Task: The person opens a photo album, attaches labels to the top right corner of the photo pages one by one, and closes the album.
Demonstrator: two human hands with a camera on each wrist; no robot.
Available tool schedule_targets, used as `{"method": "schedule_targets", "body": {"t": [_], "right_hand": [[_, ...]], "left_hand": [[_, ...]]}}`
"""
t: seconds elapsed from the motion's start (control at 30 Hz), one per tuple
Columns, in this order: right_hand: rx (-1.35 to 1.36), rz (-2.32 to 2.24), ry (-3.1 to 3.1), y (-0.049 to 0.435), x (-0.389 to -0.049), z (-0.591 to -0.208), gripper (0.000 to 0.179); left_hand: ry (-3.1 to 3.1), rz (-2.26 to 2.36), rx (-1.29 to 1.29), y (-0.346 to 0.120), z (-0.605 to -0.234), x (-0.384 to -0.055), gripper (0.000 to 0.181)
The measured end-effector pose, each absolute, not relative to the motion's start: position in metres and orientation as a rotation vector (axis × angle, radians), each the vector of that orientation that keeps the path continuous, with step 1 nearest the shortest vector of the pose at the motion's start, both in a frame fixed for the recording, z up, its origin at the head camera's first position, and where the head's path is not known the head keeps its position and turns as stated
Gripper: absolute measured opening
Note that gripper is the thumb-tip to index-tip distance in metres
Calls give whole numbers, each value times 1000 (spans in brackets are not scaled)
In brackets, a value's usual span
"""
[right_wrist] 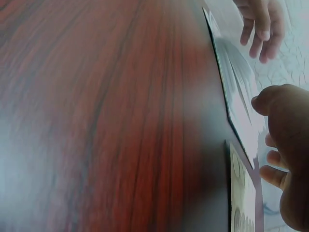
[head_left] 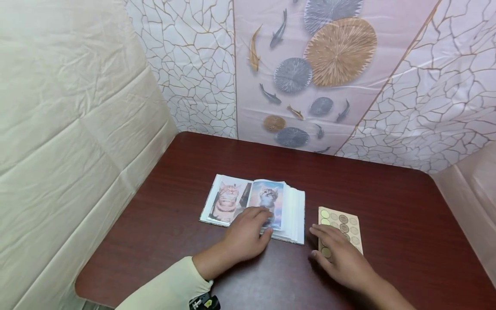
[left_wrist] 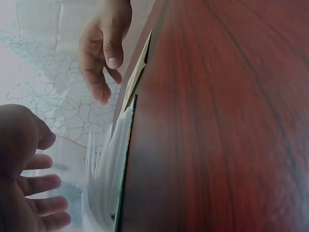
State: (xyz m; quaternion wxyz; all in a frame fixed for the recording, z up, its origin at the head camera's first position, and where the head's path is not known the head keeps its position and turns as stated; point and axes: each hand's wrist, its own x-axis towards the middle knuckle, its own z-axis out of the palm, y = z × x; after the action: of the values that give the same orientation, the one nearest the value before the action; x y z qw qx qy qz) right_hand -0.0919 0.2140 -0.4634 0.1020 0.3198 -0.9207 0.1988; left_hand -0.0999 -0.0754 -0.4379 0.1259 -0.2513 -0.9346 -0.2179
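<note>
An open photo album [head_left: 295,215] lies on the dark red wooden table [head_left: 162,241], with a cat picture [head_left: 228,198] on its left page and a kitten picture [head_left: 266,198] on its right. My left hand [head_left: 248,234] hovers over the album's lower middle, fingers relaxed; the left wrist view shows space between those fingers and the pages. To the right of the album lies a beige sheet of round stickers [head_left: 353,226], in gold, brown and pale tones. My right hand [head_left: 342,258] is above this sheet with loosely bent fingers and nothing in them, hiding its lower part.
A patterned cloth [head_left: 201,64] with fish and round leaf shapes hangs behind the table. Cream padded fabric [head_left: 77,129] covers the left side, and similar fabric [head_left: 474,185] stands at the right. A black strap device [head_left: 204,301] sits at the left cuff.
</note>
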Motion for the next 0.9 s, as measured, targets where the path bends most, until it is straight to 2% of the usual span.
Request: {"method": "schedule_targets", "body": {"t": [0.5, 0.9], "right_hand": [[784, 514, -2718, 249, -98, -468, 64], [571, 463, -2818, 262, -103, -472, 98]], "left_hand": [[-2622, -650, -886, -37, -440, -101, 29], [-2626, -604, -976, -5, -443, -96, 32]]}}
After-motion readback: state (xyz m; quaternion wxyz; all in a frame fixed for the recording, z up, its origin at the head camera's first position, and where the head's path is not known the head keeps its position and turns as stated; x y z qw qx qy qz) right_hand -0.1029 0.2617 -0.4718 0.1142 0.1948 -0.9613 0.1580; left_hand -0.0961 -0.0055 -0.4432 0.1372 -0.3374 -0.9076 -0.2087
